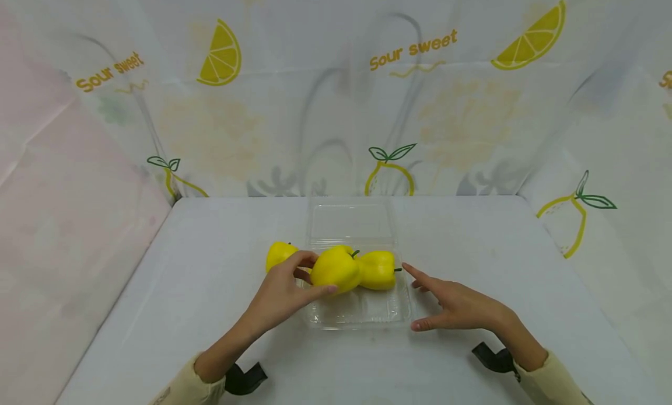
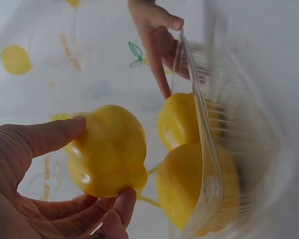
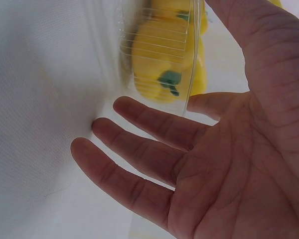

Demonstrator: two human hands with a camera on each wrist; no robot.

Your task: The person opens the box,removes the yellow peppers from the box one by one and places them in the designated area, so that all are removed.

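Note:
My left hand point(image 1: 286, 288) holds a yellow bell pepper point(image 1: 336, 269) above a clear plastic clamshell box point(image 1: 349, 320), thumb and fingers at its sides. In the box, toward the right, lies another yellow bell pepper point(image 1: 379, 271), its green stem pointing right. A third pepper point(image 1: 279, 253) shows left of the box, partly hidden by my left hand. The left wrist view has a pepper point(image 2: 182, 189) behind the box wall; whether it is this third one I cannot tell. My right hand point(image 1: 462, 304) is beside the box's right edge, fingers extended, index fingertip near the rim.
The box's clear lid point(image 1: 350, 221) lies folded back toward the rear of the white table point(image 1: 462, 230). Behind stands a cloth backdrop point(image 1: 315, 119) printed with lemons and words. Black straps point(image 1: 247, 380) show at both wrists.

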